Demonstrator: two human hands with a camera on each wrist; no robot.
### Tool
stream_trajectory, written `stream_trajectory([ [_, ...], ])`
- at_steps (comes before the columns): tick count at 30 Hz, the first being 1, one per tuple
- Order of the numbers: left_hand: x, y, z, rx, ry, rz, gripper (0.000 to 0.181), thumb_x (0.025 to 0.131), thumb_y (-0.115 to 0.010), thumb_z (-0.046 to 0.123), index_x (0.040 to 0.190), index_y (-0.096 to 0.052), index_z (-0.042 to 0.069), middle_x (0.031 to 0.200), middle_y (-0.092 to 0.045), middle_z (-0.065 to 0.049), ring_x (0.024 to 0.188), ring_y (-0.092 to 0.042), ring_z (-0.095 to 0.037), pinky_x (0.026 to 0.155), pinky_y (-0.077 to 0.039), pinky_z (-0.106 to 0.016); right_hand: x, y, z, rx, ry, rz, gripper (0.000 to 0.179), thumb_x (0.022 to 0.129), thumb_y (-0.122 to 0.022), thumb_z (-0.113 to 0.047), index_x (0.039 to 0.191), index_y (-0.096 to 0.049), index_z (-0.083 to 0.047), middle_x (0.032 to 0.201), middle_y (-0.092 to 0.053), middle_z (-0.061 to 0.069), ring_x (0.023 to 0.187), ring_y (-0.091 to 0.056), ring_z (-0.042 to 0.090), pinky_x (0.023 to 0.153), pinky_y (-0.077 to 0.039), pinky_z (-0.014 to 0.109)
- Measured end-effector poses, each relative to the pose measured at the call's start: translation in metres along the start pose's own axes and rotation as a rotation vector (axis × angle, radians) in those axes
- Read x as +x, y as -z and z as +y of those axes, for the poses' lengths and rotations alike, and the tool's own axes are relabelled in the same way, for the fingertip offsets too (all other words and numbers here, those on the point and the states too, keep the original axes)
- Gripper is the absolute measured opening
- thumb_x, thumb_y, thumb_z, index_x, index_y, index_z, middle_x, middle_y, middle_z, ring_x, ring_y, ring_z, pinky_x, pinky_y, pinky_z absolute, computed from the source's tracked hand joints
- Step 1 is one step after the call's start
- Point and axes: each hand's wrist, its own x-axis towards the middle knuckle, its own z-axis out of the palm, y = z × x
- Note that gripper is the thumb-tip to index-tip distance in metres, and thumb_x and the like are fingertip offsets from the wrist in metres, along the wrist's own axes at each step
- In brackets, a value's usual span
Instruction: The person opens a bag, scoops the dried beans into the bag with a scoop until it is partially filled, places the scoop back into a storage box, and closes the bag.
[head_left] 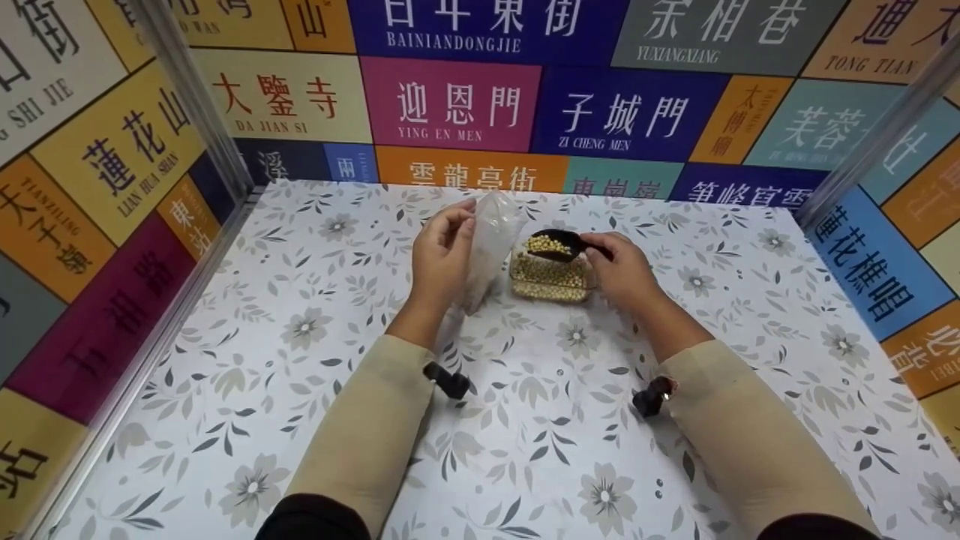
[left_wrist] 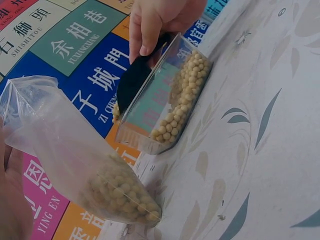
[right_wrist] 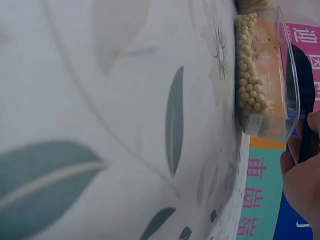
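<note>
My left hand (head_left: 444, 251) holds a frosted plastic bag (head_left: 491, 240) upright by its side near the top. Soybeans (left_wrist: 120, 192) fill the bottom of the bag, which stands at the tabletop. In my right hand (head_left: 622, 268) is the handle of a black scoop (head_left: 574, 244), heaped with soybeans (head_left: 546, 244). The scoop is over the far side of a clear rectangular container (right_wrist: 280, 120), its tip toward the bag. A layer of soybeans (left_wrist: 182, 95) covers the container's floor.
A white tabletop (head_left: 525, 420) with a grey flower and leaf print lies under everything. Panels with coloured place-name signs (head_left: 450, 105) stand behind and at both sides. Small black devices (head_left: 450, 381) sit at the cuffs of both sleeves.
</note>
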Motion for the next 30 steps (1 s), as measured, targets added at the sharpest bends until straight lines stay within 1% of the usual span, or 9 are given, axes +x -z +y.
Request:
stream_trajectory([
  [2, 0.0, 0.0, 0.0, -0.009, 0.001, -0.001, 0.015, 0.108, -0.064, 0.018, 0.112, -0.071, 0.005, 0.141, -0.071, -0.005, 0.135, -0.065, -0.014, 0.113, -0.055, -0.027, -0.002, 0.002, 0.002, 0.044, -0.016, 0.008, 0.038, 0.114, -0.053, -0.025, 0.148, -0.062, -0.013, 0.153, -0.058, 0.012, 0.143, -0.055, 0.028, 0.118, -0.049, 0.042],
  [6, 0.0, 0.0, 0.001, -0.005, 0.005, 0.003, 0.014, 0.108, -0.064, 0.016, 0.112, -0.071, 0.004, 0.141, -0.071, -0.006, 0.135, -0.065, -0.015, 0.114, -0.055, -0.027, -0.005, 0.006, 0.002, 0.128, -0.04, 0.03, 0.039, 0.113, -0.055, -0.027, 0.149, -0.062, -0.013, 0.153, -0.059, 0.01, 0.135, -0.057, 0.024, 0.102, -0.052, 0.025],
  [8, 0.0, -0.001, 0.001, 0.017, 0.008, 0.006, 0.014, 0.108, -0.064, 0.016, 0.113, -0.071, 0.004, 0.141, -0.071, -0.006, 0.135, -0.065, -0.016, 0.114, -0.055, -0.027, -0.006, 0.008, 0.001, 0.156, -0.04, 0.041, 0.039, 0.113, -0.055, -0.027, 0.149, -0.062, -0.014, 0.153, -0.059, 0.011, 0.134, -0.058, 0.024, 0.098, -0.052, 0.021],
  [9, 0.0, -0.001, 0.001, 0.034, 0.009, 0.009, 0.014, 0.108, -0.063, 0.016, 0.113, -0.071, 0.004, 0.141, -0.071, -0.005, 0.135, -0.065, -0.016, 0.113, -0.055, -0.027, -0.007, 0.009, 0.0, 0.154, -0.035, 0.045, 0.04, 0.113, -0.054, -0.027, 0.15, -0.061, -0.013, 0.153, -0.058, 0.011, 0.134, -0.058, 0.024, 0.098, -0.052, 0.02],
  [13, 0.0, -0.002, 0.001, 0.077, 0.017, 0.016, 0.015, 0.109, -0.062, 0.013, 0.115, -0.07, 0.002, 0.142, -0.071, -0.007, 0.135, -0.064, -0.018, 0.113, -0.055, -0.029, -0.008, 0.014, -0.007, 0.141, -0.015, 0.058, 0.042, 0.114, -0.053, -0.028, 0.152, -0.059, -0.013, 0.156, -0.056, 0.011, 0.141, -0.055, 0.025, 0.11, -0.05, 0.028],
  [16, 0.0, -0.003, 0.003, 0.071, 0.03, 0.019, 0.016, 0.109, -0.061, 0.011, 0.115, -0.069, -0.001, 0.142, -0.07, -0.01, 0.136, -0.064, -0.021, 0.114, -0.055, -0.03, -0.009, 0.018, -0.016, 0.132, -0.002, 0.069, 0.043, 0.114, -0.053, -0.028, 0.153, -0.058, -0.012, 0.157, -0.055, 0.01, 0.144, -0.054, 0.025, 0.117, -0.049, 0.035],
  [19, 0.0, -0.003, 0.003, 0.061, 0.036, 0.022, 0.016, 0.109, -0.061, 0.011, 0.116, -0.069, -0.002, 0.142, -0.07, -0.009, 0.135, -0.064, -0.02, 0.114, -0.055, -0.029, -0.008, 0.022, -0.026, 0.12, 0.016, 0.088, 0.043, 0.114, -0.052, -0.028, 0.153, -0.058, -0.012, 0.157, -0.055, 0.011, 0.144, -0.055, 0.026, 0.116, -0.05, 0.036],
  [23, 0.001, -0.001, 0.002, 0.039, 0.027, 0.022, 0.016, 0.108, -0.064, 0.013, 0.114, -0.07, 0.0, 0.141, -0.072, -0.006, 0.134, -0.065, -0.016, 0.113, -0.055, -0.027, -0.007, 0.025, -0.041, 0.088, 0.051, 0.124, 0.043, 0.114, -0.053, -0.028, 0.153, -0.059, -0.011, 0.155, -0.055, 0.012, 0.141, -0.057, 0.026, 0.114, -0.051, 0.036],
  [30, 0.0, 0.0, 0.001, 0.015, 0.024, 0.016, 0.015, 0.108, -0.065, 0.016, 0.114, -0.071, 0.004, 0.141, -0.072, -0.003, 0.134, -0.065, -0.014, 0.112, -0.056, -0.028, -0.006, 0.027, -0.07, 0.004, 0.117, 0.146, 0.041, 0.114, -0.052, -0.028, 0.151, -0.06, -0.013, 0.154, -0.055, 0.01, 0.142, -0.054, 0.025, 0.118, -0.048, 0.043],
])
